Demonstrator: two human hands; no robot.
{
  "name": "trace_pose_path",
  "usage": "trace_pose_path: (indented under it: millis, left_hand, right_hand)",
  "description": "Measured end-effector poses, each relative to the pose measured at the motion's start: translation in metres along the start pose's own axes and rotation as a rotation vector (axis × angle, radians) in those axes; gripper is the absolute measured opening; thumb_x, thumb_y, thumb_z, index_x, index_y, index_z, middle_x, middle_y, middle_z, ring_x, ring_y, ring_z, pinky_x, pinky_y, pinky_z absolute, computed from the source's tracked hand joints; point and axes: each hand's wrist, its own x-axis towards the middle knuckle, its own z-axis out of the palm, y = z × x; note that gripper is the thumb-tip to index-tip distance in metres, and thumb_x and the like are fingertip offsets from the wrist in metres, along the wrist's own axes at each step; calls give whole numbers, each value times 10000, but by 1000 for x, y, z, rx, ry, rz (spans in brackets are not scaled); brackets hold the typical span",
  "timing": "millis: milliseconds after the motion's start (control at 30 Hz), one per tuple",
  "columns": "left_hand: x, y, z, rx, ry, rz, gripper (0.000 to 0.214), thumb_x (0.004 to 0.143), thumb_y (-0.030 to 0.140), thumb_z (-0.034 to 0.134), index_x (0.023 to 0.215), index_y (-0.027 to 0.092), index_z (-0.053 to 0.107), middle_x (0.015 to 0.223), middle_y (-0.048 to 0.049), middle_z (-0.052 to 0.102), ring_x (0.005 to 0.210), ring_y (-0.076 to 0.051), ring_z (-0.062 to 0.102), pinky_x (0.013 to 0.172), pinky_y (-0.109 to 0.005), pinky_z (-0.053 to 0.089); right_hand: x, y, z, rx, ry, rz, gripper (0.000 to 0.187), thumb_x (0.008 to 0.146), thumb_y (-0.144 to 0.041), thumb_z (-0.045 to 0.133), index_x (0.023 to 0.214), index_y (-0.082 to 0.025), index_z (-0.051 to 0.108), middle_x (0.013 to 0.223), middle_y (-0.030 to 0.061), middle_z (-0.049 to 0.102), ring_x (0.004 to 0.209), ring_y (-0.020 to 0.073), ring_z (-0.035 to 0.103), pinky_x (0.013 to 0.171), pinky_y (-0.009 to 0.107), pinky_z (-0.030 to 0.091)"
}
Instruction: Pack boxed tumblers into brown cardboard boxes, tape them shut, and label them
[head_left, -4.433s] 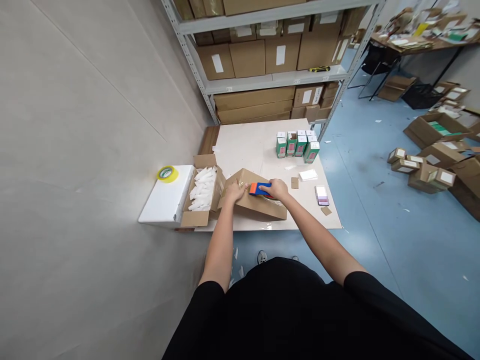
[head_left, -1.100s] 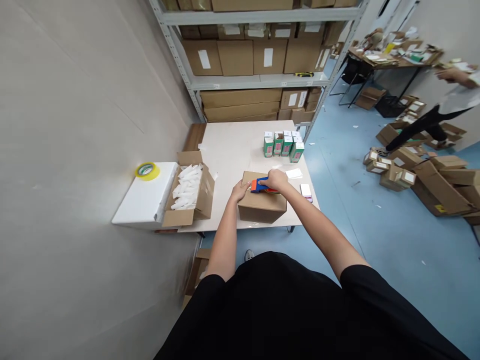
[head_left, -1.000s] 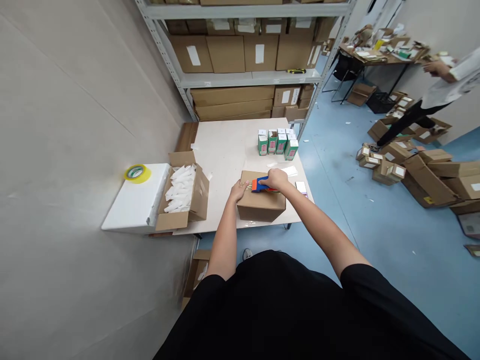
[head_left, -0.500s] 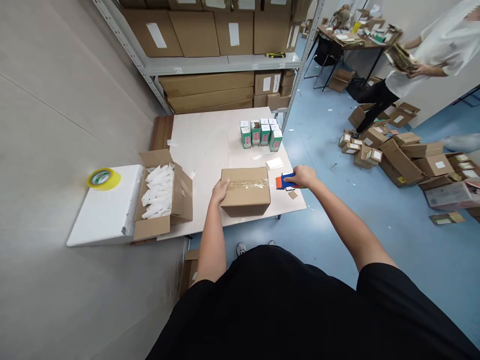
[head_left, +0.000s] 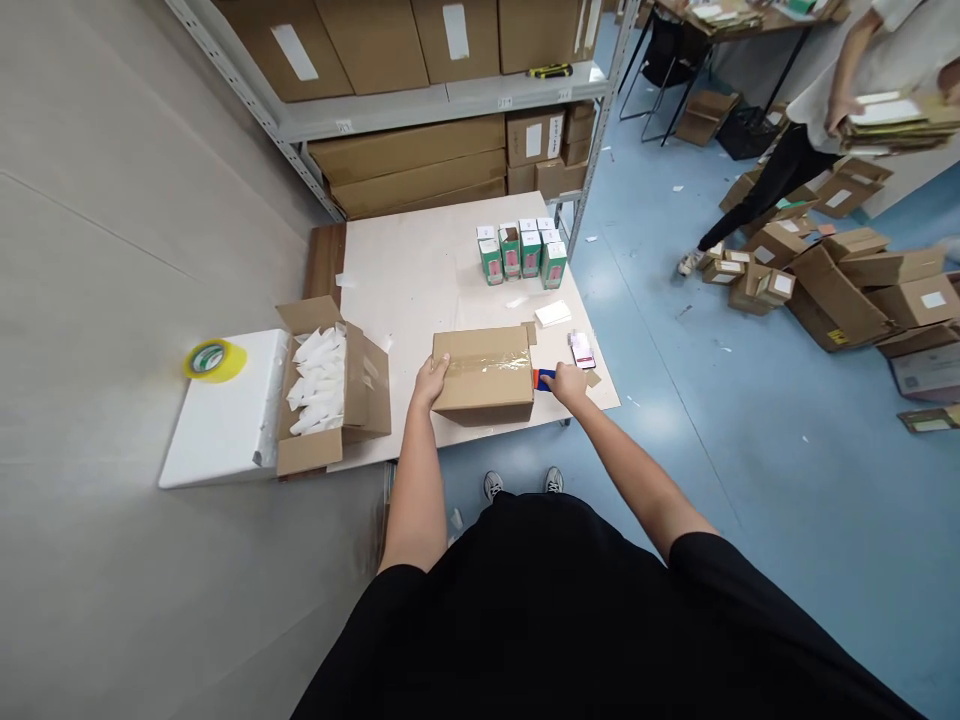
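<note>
A cardboard box [head_left: 482,385] with clear tape along its top stands near the table's front edge. My left hand [head_left: 430,381] grips its left side, thumb on the top. Beside the box's right end, my right hand [head_left: 568,383] is closed around a blue and orange tape dispenser [head_left: 547,380], whose orange end is at the box's side. Part of the dispenser is hidden by my fingers. Right of the box lie a phone-like white and pink item [head_left: 581,349] and a small white stack [head_left: 553,313].
Several green and white boxes [head_left: 530,254] stand at the table's back right. At left are an open carton [head_left: 369,390] of white packets and a yellow tape roll [head_left: 215,361] on a white block [head_left: 217,425]. Behind is a shelf [head_left: 420,108]; a person [head_left: 806,130] holds papers beyond.
My right hand has brought the tape dispenser leftward to the box's right end, uncovering the phone-like item. A small flap now shows at the box's back right corner. The other person has moved.
</note>
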Motion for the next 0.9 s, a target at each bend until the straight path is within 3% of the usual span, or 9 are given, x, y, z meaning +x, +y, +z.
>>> trace_pose_path:
  millis: [100,167,300,467,600,700,767,900]
  left_hand:
    - [2,-3,0,13,16,-3,516,974,568,629,1278,157,693,1316,-154,736,1224,-309,694,1102,-440,522]
    - [3,-6,0,10,20,-2,520,969,571,630,1277,158,692,1317,-153,736,1222,-313,695,1100,-447,523]
    - [3,-9,0,-14,17,-25,546,962,593,629,1292,161,684,1301,-149,742,1204,-314,703,1085,-448,534]
    - [3,-13,0,-25,3,-9,556,963,600,626,1306,165,679,1338,-146,728,1240,-310,686,1097,-433,527]
    - [6,-14,0,-50,-10,3,560,969,593,618,1338,176,669,1381,-144,708,1269,-304,674,1128,-436,501]
    - [7,-14,1,-41,-16,-11,565,969,577,626,1367,177,661,1390,-147,704,1283,-304,667,1144,-437,482]
    - [6,-13,2,-37,-13,-19,567,975,558,628,1391,174,649,1397,-149,701,1302,-301,657,1152,-433,473]
    - [2,-9,3,-77,-28,18,554,997,522,611,1428,175,626,1428,-142,683,1338,-279,637,1162,-420,471]
  right_hand:
    - [2,25,37,77,44,156,452,1071,-471,462,1236,-105,670,1164,252,731,1137,346,687,958,400,485]
    - [10,44,57,110,20,175,393,1079,-326,407,1287,-86,638,1259,256,696,1224,345,639,1024,422,448]
    - [27,74,92,158,-143,137,435,947,-102,486,1365,-96,608,1367,219,657,1357,318,540,1115,432,372]
    - [27,83,112,191,-236,187,657,853,-126,563,1508,-156,526,1316,202,682,1304,331,593,1061,467,434]
    - [15,57,91,406,-18,181,507,958,-271,455,1424,-158,620,1343,178,693,1310,319,598,1095,452,451]
    - [2,14,59,730,116,22,541,1028,-457,341,1355,-196,683,1296,116,741,1241,286,649,1098,416,477]
    - [-6,-17,37,822,84,-70,579,1043,-533,301,1336,-236,703,1341,85,730,1258,271,646,1079,385,495]
    - [-18,-58,1,895,-20,43,663,1057,-610,275,1261,-180,737,1282,113,755,1194,269,678,1014,348,528]
